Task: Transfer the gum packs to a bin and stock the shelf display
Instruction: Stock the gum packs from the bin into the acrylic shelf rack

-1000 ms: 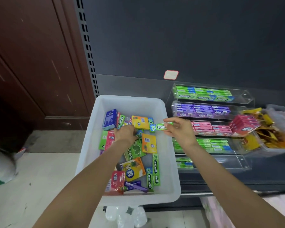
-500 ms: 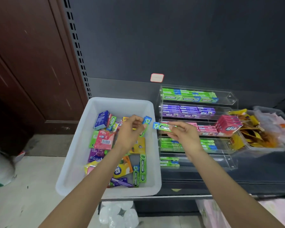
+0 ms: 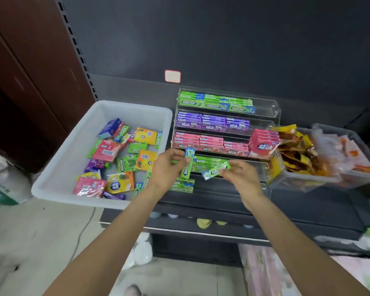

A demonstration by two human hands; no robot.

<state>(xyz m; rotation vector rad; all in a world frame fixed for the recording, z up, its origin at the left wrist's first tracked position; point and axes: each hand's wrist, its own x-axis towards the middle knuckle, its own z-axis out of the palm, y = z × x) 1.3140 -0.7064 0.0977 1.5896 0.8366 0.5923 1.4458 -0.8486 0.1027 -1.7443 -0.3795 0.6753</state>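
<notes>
Head view: both hands apparently pinch green gum sticks, left hand [image 3: 169, 167], right hand [image 3: 241, 176].

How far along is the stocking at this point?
Done: the rack's top three tiers hold rows of green, purple and pink packs. In hand: the left hand and right hand each pinch a green pack in front of the partly filled fourth tier. Left: many mixed packs remain in the white bin, and the bottom tier holds only a few.
</notes>
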